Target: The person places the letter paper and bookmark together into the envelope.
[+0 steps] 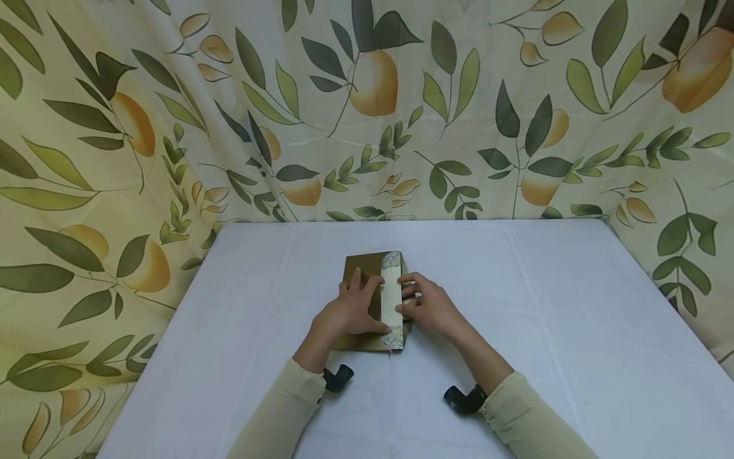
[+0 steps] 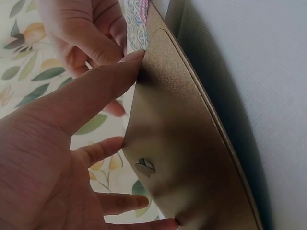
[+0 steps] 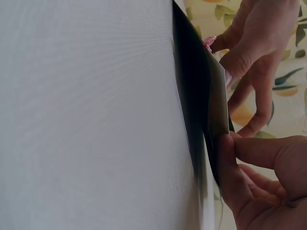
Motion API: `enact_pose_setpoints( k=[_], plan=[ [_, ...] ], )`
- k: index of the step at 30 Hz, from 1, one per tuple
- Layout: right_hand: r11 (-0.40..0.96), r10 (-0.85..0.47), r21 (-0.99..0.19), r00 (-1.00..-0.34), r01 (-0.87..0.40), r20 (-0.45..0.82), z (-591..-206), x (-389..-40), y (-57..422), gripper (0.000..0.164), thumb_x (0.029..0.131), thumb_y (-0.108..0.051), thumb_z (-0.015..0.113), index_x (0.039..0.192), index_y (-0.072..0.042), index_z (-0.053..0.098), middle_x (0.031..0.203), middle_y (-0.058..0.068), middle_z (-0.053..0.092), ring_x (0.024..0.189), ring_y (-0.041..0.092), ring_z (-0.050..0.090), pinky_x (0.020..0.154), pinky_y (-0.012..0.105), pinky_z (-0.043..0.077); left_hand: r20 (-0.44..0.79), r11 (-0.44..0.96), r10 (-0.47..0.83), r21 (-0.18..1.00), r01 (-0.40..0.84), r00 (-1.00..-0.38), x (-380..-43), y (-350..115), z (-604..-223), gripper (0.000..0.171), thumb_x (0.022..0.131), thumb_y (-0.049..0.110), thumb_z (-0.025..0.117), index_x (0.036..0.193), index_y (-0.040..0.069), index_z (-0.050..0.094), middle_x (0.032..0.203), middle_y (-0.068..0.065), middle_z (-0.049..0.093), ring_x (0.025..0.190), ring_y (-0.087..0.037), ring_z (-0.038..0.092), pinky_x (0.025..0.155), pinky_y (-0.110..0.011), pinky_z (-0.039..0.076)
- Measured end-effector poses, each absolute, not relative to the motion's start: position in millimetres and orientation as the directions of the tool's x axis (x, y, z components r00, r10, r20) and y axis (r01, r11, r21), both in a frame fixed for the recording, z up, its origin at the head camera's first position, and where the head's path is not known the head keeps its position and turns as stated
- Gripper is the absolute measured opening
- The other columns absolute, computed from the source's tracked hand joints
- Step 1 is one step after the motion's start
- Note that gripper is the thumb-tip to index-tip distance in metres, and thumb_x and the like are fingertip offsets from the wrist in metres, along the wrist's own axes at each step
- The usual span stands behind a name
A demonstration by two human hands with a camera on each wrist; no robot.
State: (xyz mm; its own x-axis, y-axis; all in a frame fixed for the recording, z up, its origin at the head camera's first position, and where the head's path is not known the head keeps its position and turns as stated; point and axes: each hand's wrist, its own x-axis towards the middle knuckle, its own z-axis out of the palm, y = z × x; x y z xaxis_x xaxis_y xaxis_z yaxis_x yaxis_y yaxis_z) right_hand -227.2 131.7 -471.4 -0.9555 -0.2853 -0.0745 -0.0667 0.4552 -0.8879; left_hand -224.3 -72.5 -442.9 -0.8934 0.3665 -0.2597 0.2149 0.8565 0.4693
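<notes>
A bronze-brown card folder (image 1: 361, 341) lies on the table, a cream strip (image 1: 392, 293) with patterned ends running along its right side. My left hand (image 1: 355, 309) is spread over the folder; its thumb and a fingertip touch the strip's left edge. In the left wrist view a small slit (image 2: 145, 165) shows in the brown card. At the right edge my right hand (image 1: 430, 309) pinches the card between thumb and forefinger, the other fingers behind it. A pink cord (image 3: 209, 43) sticks out at the near end, and the right wrist view shows the edge raised off the table.
The folder rests on a white-covered table (image 1: 550, 331). Behind it and to the sides hangs a curtain (image 1: 464, 178) printed with leaves and fruit. Each wrist carries a black camera mount, the left mount (image 1: 339, 378) and the right mount (image 1: 464, 400).
</notes>
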Motion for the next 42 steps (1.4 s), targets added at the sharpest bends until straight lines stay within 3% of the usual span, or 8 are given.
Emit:
enact_pose_setpoints(
  k=[22,42],
  plan=[
    [0.437,-0.271,-0.899,-0.957,-0.03,-0.1,-470.5,-227.8,128.8,0.051,0.092,0.0,0.077,0.137,-0.001,0.053,0.116,0.015,0.067,0.091,0.022,0.072,0.075,0.035,0.058,-0.264,0.847,0.38,0.485,0.219,-0.886,-224.0,-74.7,-439.0,0.093,0.083,0.047,0.087,0.157,0.026,0.034,0.169,-0.024,0.006,0.147,-0.053,0.021,0.095,-0.067,0.047],
    [0.483,-0.295,-0.87,-0.954,-0.098,-0.057,-469.6,-223.8,121.5,0.05,0.093,-0.007,0.077,0.138,-0.004,0.055,0.116,0.01,0.07,0.093,0.02,0.071,0.08,0.039,0.055,-0.254,0.792,0.457,0.554,0.259,-0.853,-225.1,-76.5,-438.1,0.089,0.087,0.044,0.084,0.157,0.027,0.032,0.169,-0.024,0.006,0.146,-0.058,0.019,0.096,-0.07,0.042]
  ],
)
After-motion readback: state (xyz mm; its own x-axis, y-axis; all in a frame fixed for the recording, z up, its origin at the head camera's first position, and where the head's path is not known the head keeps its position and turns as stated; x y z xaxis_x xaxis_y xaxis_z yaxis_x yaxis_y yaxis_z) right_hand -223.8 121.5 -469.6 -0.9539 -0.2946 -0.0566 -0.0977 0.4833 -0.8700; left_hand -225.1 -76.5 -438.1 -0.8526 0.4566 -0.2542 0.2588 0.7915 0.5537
